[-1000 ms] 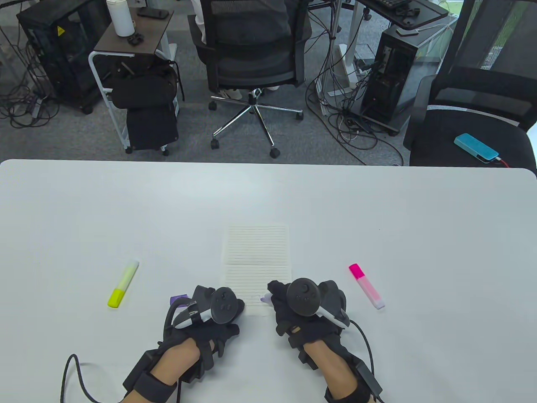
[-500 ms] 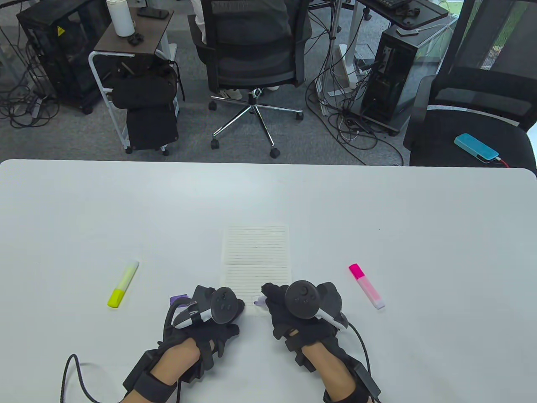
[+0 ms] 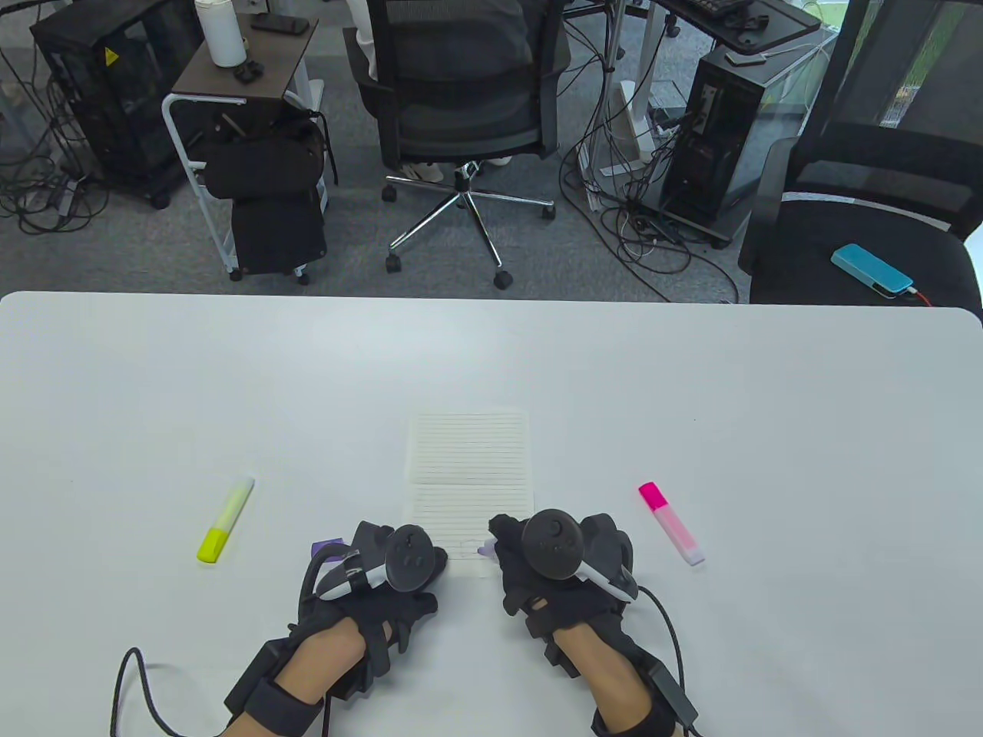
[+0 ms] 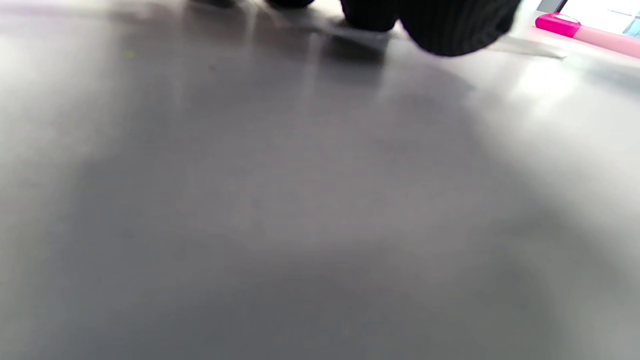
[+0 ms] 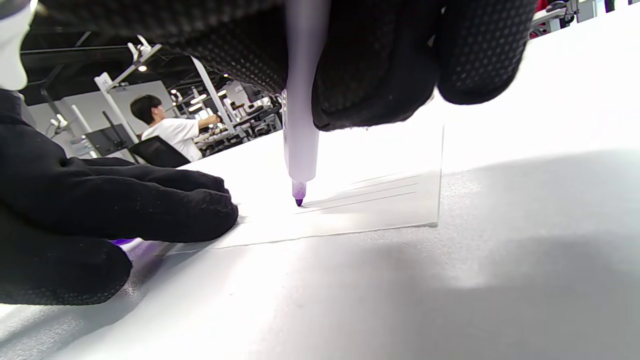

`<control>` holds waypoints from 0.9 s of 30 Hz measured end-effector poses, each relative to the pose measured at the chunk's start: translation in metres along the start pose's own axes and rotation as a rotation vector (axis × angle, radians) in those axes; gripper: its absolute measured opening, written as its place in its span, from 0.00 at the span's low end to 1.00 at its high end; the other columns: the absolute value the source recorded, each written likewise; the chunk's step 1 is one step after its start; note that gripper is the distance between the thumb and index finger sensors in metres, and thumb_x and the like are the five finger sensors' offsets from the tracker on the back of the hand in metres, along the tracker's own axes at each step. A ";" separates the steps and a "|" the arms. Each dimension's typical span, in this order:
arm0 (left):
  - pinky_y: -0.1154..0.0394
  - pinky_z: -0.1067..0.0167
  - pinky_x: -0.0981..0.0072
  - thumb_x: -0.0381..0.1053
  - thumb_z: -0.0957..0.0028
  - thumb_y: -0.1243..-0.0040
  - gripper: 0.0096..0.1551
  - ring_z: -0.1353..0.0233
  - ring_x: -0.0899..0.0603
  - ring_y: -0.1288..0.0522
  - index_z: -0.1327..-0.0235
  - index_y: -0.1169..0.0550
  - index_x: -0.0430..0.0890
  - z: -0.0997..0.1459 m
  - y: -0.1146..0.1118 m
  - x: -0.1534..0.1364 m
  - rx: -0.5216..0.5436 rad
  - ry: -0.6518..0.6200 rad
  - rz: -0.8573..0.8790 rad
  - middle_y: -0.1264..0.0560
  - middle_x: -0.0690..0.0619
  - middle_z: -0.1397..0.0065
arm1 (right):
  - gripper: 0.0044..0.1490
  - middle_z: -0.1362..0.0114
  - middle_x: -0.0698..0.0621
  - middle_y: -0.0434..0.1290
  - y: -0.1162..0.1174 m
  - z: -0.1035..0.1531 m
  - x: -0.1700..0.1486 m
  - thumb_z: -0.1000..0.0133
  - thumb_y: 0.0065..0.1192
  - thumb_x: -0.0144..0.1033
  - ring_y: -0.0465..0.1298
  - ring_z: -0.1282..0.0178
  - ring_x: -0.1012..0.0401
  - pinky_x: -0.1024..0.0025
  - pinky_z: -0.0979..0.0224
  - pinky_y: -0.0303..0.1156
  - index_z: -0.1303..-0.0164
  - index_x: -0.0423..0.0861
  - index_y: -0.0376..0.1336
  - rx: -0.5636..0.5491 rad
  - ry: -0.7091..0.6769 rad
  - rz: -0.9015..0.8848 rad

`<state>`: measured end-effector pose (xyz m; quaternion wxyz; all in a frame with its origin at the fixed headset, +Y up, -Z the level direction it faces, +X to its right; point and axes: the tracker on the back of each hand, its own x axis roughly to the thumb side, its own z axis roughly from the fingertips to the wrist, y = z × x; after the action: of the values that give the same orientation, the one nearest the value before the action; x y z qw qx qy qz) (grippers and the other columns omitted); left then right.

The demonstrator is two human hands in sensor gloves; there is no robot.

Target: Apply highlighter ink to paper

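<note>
Purple highlighter (image 5: 301, 145) gripped in right hand (image 3: 557, 564), tip on paper (image 3: 470, 468); left hand's (image 3: 388, 572) grip unclear.

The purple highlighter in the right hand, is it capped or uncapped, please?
Uncapped: the purple highlighter in the right hand shows its bare tip, pointing down at the lined paper.

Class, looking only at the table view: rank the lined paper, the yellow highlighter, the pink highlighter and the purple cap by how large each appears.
1. Lined paper, clearly largest.
2. Yellow highlighter and pink highlighter: they look about alike, so no ranking between them.
3. Purple cap, smallest, though the left hand partly hides it.
</note>
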<state>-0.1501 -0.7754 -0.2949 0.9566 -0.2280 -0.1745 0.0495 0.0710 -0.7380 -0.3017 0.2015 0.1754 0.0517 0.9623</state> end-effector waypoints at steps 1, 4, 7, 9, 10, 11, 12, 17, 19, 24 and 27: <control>0.53 0.27 0.32 0.62 0.54 0.45 0.39 0.19 0.32 0.52 0.26 0.40 0.60 0.000 0.000 0.000 -0.001 0.000 0.000 0.50 0.52 0.17 | 0.24 0.38 0.40 0.77 0.002 0.000 -0.001 0.33 0.63 0.37 0.80 0.54 0.50 0.44 0.34 0.72 0.26 0.48 0.65 -0.011 -0.016 -0.032; 0.53 0.27 0.32 0.62 0.54 0.45 0.39 0.19 0.32 0.52 0.26 0.40 0.60 0.000 0.000 0.000 -0.002 0.000 -0.001 0.50 0.52 0.17 | 0.24 0.36 0.40 0.76 0.007 -0.003 -0.001 0.32 0.62 0.37 0.79 0.52 0.49 0.43 0.33 0.72 0.25 0.49 0.64 -0.010 -0.043 -0.077; 0.52 0.27 0.32 0.62 0.54 0.45 0.39 0.19 0.32 0.52 0.26 0.40 0.60 0.000 0.000 0.000 -0.002 0.000 -0.001 0.50 0.52 0.17 | 0.24 0.35 0.41 0.76 0.011 -0.006 0.001 0.32 0.61 0.38 0.79 0.51 0.50 0.44 0.32 0.71 0.24 0.50 0.64 -0.013 -0.055 -0.025; 0.53 0.27 0.32 0.62 0.54 0.45 0.39 0.19 0.32 0.52 0.26 0.39 0.60 0.000 0.000 0.000 -0.002 0.000 -0.001 0.50 0.52 0.17 | 0.24 0.35 0.41 0.76 0.011 -0.006 0.001 0.32 0.61 0.38 0.79 0.51 0.50 0.44 0.32 0.71 0.24 0.51 0.64 -0.006 -0.050 -0.026; 0.53 0.27 0.32 0.62 0.53 0.45 0.39 0.19 0.32 0.52 0.26 0.40 0.60 0.000 0.000 0.000 -0.002 0.000 -0.001 0.50 0.52 0.17 | 0.24 0.35 0.40 0.76 0.010 -0.006 0.001 0.32 0.62 0.38 0.79 0.52 0.49 0.43 0.33 0.71 0.25 0.50 0.64 0.007 -0.047 -0.034; 0.53 0.27 0.32 0.62 0.54 0.45 0.39 0.19 0.32 0.52 0.26 0.40 0.60 0.000 0.000 0.000 -0.002 0.000 -0.001 0.50 0.52 0.17 | 0.24 0.36 0.40 0.76 0.008 -0.006 0.001 0.32 0.62 0.37 0.79 0.52 0.49 0.43 0.33 0.72 0.25 0.50 0.64 0.020 -0.043 -0.037; 0.53 0.27 0.32 0.62 0.54 0.45 0.39 0.19 0.32 0.52 0.26 0.40 0.60 0.000 0.000 0.000 -0.003 0.000 -0.002 0.50 0.52 0.17 | 0.24 0.36 0.40 0.77 0.007 -0.005 0.002 0.33 0.63 0.37 0.79 0.53 0.49 0.43 0.33 0.72 0.26 0.50 0.65 0.027 -0.044 -0.039; 0.53 0.27 0.32 0.62 0.54 0.45 0.39 0.19 0.32 0.52 0.26 0.40 0.60 0.000 0.000 0.000 -0.005 0.002 -0.002 0.50 0.52 0.17 | 0.24 0.35 0.41 0.76 0.011 -0.008 0.000 0.32 0.61 0.38 0.79 0.51 0.49 0.43 0.33 0.71 0.25 0.50 0.64 -0.021 -0.046 -0.020; 0.53 0.27 0.32 0.62 0.54 0.45 0.39 0.19 0.32 0.52 0.26 0.40 0.60 0.000 0.000 0.000 -0.006 0.004 -0.001 0.50 0.52 0.17 | 0.24 0.35 0.40 0.76 0.010 -0.009 0.000 0.32 0.61 0.37 0.79 0.51 0.49 0.43 0.33 0.71 0.25 0.50 0.64 -0.002 -0.043 -0.037; 0.53 0.27 0.32 0.62 0.53 0.45 0.39 0.19 0.33 0.52 0.26 0.40 0.61 0.000 0.000 0.000 -0.011 0.005 0.001 0.51 0.52 0.17 | 0.23 0.37 0.40 0.77 0.006 -0.007 0.004 0.33 0.63 0.37 0.80 0.54 0.49 0.43 0.34 0.72 0.27 0.49 0.66 0.049 -0.048 -0.049; 0.53 0.27 0.32 0.62 0.54 0.45 0.39 0.19 0.33 0.52 0.26 0.40 0.61 0.000 0.000 0.000 -0.012 0.005 0.000 0.51 0.52 0.17 | 0.24 0.36 0.40 0.77 0.010 -0.008 0.003 0.32 0.62 0.37 0.79 0.53 0.50 0.43 0.33 0.72 0.26 0.50 0.65 -0.013 -0.045 -0.021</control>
<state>-0.1500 -0.7752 -0.2950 0.9557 -0.2337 -0.1722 0.0478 0.0618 -0.7457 -0.3068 0.2137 0.1951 0.0427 0.9563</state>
